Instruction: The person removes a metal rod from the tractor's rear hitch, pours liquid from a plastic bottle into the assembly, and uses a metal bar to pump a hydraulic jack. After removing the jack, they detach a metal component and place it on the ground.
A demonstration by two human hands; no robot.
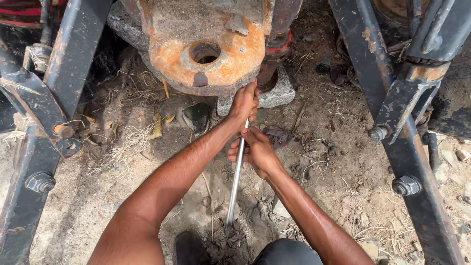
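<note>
Looking down under some heavy machine here. The person's left hand [244, 104] is reached up against the lower edge of a rusty orange casting [208, 49] with a round hole in it, fingers curled shut around the top of a long shiny metal bar [236, 176]. The right hand [257, 151] is wrapped closed on the same bar just below, so both hands sit close together on its upper part. The bar runs down and a bit left, its lower end resting in the dirt [338, 172] between the forearms.

Room to move is tight overhead: the casting hangs right above the left hand, and a grey stone block [277, 93] sits just beside it, under the machine. To the sides there's open dirt before the dark steel frame arms [407, 147] with big bolts, well apart from the hands on both sides.

The bar's top end is hidden behind the left hand and the casting's edge, so what it meets up there can't be made out. A dark shoe [189, 248] is cut off at the bottom.
</note>
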